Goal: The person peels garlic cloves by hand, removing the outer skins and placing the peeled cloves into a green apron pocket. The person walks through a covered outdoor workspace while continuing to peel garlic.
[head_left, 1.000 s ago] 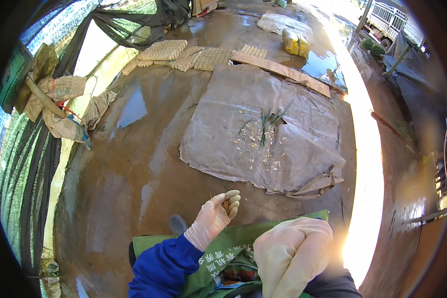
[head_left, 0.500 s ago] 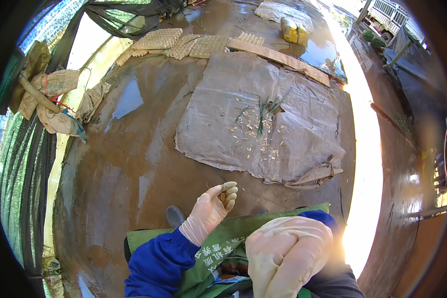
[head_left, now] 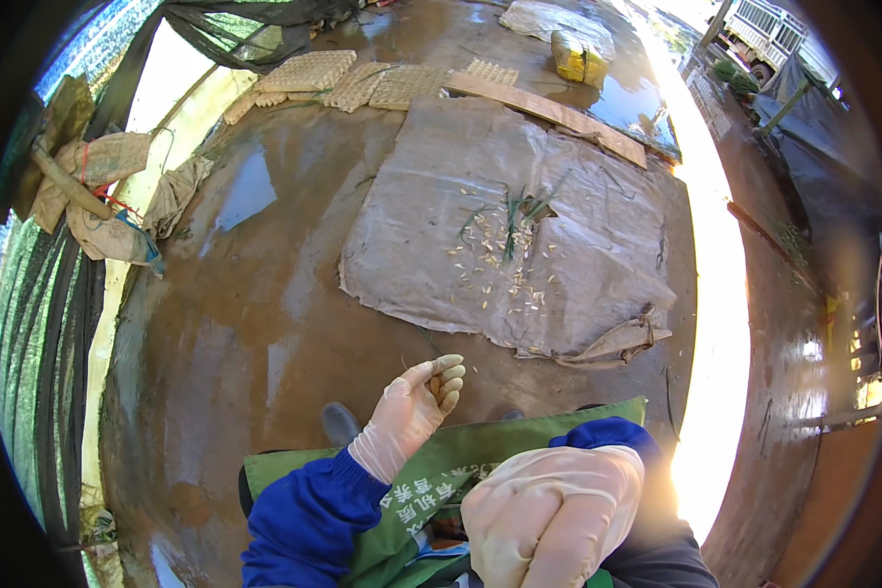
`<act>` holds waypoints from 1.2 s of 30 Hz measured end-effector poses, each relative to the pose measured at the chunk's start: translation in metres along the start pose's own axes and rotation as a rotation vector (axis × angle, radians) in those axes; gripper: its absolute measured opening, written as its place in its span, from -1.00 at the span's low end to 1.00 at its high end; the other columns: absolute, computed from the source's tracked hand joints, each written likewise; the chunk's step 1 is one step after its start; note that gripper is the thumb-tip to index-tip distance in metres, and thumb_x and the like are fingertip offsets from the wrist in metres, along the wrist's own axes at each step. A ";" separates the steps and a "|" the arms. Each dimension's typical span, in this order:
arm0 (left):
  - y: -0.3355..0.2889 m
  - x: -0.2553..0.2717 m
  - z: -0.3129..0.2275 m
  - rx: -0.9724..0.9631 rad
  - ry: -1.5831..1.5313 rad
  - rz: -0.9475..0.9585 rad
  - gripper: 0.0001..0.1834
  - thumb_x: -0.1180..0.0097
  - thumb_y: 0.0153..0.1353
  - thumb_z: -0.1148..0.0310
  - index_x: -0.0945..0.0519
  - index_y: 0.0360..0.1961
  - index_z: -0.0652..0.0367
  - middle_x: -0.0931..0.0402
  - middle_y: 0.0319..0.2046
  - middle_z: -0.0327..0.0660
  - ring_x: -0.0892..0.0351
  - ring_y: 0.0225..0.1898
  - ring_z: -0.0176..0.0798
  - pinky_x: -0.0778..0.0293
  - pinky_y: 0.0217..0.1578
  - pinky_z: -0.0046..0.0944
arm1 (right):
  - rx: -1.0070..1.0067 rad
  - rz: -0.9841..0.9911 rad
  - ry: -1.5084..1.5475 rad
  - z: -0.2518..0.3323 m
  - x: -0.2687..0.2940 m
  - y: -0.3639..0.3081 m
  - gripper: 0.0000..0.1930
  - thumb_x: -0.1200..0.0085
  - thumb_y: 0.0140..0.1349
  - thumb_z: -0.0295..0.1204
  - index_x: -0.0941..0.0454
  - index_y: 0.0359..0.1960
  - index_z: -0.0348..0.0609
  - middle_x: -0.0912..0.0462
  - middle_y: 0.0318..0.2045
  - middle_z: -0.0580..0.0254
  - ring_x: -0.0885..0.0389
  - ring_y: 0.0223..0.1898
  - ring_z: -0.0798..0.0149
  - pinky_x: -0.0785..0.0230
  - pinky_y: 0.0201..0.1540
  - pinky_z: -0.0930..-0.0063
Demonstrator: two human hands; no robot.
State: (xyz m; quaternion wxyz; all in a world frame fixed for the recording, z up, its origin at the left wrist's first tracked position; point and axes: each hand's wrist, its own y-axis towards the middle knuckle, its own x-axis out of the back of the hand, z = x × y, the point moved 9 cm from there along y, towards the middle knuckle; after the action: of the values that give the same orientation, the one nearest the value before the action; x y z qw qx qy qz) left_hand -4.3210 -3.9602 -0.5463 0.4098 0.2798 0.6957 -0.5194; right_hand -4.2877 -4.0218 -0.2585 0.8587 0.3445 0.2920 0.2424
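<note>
My left hand point(head_left: 408, 410), in a thin whitish glove, is held out above the wet ground. Its thumb and fingers are curled together, and what they pinch, if anything, is too small to name. A thin dark strand point(head_left: 428, 340) shows just beyond its fingertips. My right hand point(head_left: 555, 510), also gloved, is raised close in front of me. The back of it faces me, its bent fingers are pressed together, and their tips are cut off by the lower edge. Farther out, small pale pieces point(head_left: 505, 257) and long green leaves point(head_left: 513, 220) lie scattered on a grey sheet point(head_left: 402, 235).
A wooden plank point(head_left: 549, 116) borders the sheet's far side, beside egg-tray-like panels point(head_left: 309, 72). A yellow bundle point(head_left: 580, 61) stands beyond. Sacks point(head_left: 113, 157) hang by the netting point(head_left: 24, 372) on the left. A green apron point(head_left: 382, 549) covers my lap; a boot tip point(head_left: 341, 423) shows below.
My right hand has sunk slightly down and to the left. The left hand keeps its curled shape and has barely moved. The whole view has shifted a little.
</note>
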 end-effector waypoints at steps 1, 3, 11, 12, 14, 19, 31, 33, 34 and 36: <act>0.000 0.000 0.000 -0.001 0.004 0.002 -0.66 0.12 0.35 0.36 -0.48 0.01 0.39 -0.58 -0.22 -0.10 -0.58 -0.22 -0.25 -0.56 -0.15 -0.33 | -0.008 -0.024 0.013 -0.002 0.000 0.000 -0.86 -0.18 0.21 -0.37 -0.66 -0.35 -0.18 -0.63 -0.44 0.18 -0.59 -0.45 0.16 -0.37 -0.45 0.35; -0.001 0.001 0.000 0.000 0.014 -0.005 -0.65 0.14 0.36 0.36 -0.46 0.03 0.40 -0.56 -0.21 -0.12 -0.57 -0.20 -0.28 -0.55 -0.15 -0.35 | -0.024 -0.036 0.012 -0.004 -0.001 -0.001 -0.86 -0.19 0.20 -0.37 -0.67 -0.36 -0.18 -0.63 -0.45 0.19 -0.60 -0.46 0.16 -0.37 -0.46 0.35; 0.000 0.001 -0.001 -0.001 0.010 0.000 -0.64 0.14 0.36 0.35 -0.46 0.03 0.41 -0.57 -0.21 -0.11 -0.58 -0.21 -0.28 -0.56 -0.15 -0.35 | -0.018 0.005 -0.010 -0.004 -0.001 0.000 -0.87 -0.21 0.18 -0.39 -0.66 -0.38 -0.19 -0.63 -0.46 0.18 -0.60 -0.48 0.16 -0.37 -0.50 0.35; 0.000 0.003 -0.001 -0.002 0.015 -0.028 -0.64 0.14 0.36 0.35 -0.46 0.03 0.41 -0.57 -0.21 -0.11 -0.58 -0.21 -0.28 -0.56 -0.16 -0.35 | -0.007 0.016 -0.004 -0.004 -0.001 0.001 -0.87 -0.21 0.18 -0.40 -0.66 -0.37 -0.20 -0.63 -0.46 0.18 -0.60 -0.49 0.15 -0.37 -0.50 0.35; -0.001 0.001 -0.001 -0.004 0.019 -0.010 -0.64 0.13 0.36 0.35 -0.46 0.03 0.42 -0.57 -0.22 -0.11 -0.58 -0.22 -0.28 -0.56 -0.16 -0.35 | 0.023 -0.011 0.043 -0.004 -0.003 0.001 -0.88 -0.20 0.19 -0.41 -0.65 -0.36 -0.21 -0.63 -0.46 0.18 -0.60 -0.49 0.15 -0.37 -0.51 0.35; -0.002 0.000 -0.003 -0.021 0.034 -0.019 -0.65 0.13 0.36 0.36 -0.46 0.02 0.41 -0.56 -0.22 -0.12 -0.57 -0.22 -0.29 -0.55 -0.16 -0.35 | 0.071 -0.028 0.074 -0.003 -0.006 0.000 -0.91 -0.16 0.22 -0.45 -0.63 -0.34 -0.21 -0.63 -0.45 0.17 -0.60 -0.49 0.15 -0.37 -0.52 0.34; 0.000 0.000 -0.001 -0.004 -0.001 -0.030 -0.67 0.09 0.33 0.37 -0.50 -0.02 0.39 -0.59 -0.25 -0.11 -0.59 -0.26 -0.25 -0.57 -0.17 -0.34 | 0.341 0.057 -0.117 0.015 -0.007 -0.002 -0.85 -0.02 0.29 -0.47 -0.64 -0.31 -0.24 -0.64 -0.33 0.15 -0.55 -0.44 0.25 -0.35 -0.43 0.43; 0.000 0.001 -0.002 -0.020 0.020 -0.030 -0.68 0.10 0.33 0.37 -0.50 -0.02 0.38 -0.59 -0.25 -0.11 -0.59 -0.26 -0.25 -0.57 -0.17 -0.34 | 0.366 0.063 -0.138 0.016 -0.007 -0.002 -0.85 -0.03 0.28 -0.47 -0.64 -0.32 -0.24 -0.64 -0.32 0.15 -0.55 -0.43 0.26 -0.35 -0.42 0.45; 0.000 0.000 -0.002 -0.025 0.029 -0.029 -0.68 0.10 0.33 0.37 -0.50 -0.02 0.38 -0.59 -0.25 -0.11 -0.60 -0.26 -0.25 -0.57 -0.17 -0.34 | 0.376 0.064 -0.151 0.017 -0.007 -0.002 -0.86 -0.03 0.28 -0.47 -0.64 -0.32 -0.23 -0.64 -0.32 0.15 -0.55 -0.43 0.27 -0.35 -0.42 0.46; -0.001 0.001 -0.003 -0.028 0.038 -0.028 -0.67 0.11 0.34 0.37 -0.48 -0.01 0.41 -0.57 -0.23 -0.11 -0.58 -0.25 -0.26 -0.55 -0.18 -0.36 | 0.397 0.060 -0.178 0.019 -0.005 -0.003 -0.87 -0.04 0.27 -0.47 -0.63 -0.33 -0.23 -0.64 -0.32 0.15 -0.54 -0.42 0.28 -0.34 -0.42 0.48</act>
State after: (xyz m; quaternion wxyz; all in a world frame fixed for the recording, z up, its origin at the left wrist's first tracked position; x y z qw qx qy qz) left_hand -4.3225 -3.9580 -0.5463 0.3929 0.2740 0.7147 -0.5097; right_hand -4.2779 -4.0359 -0.2476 0.7887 0.5355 0.2468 0.1741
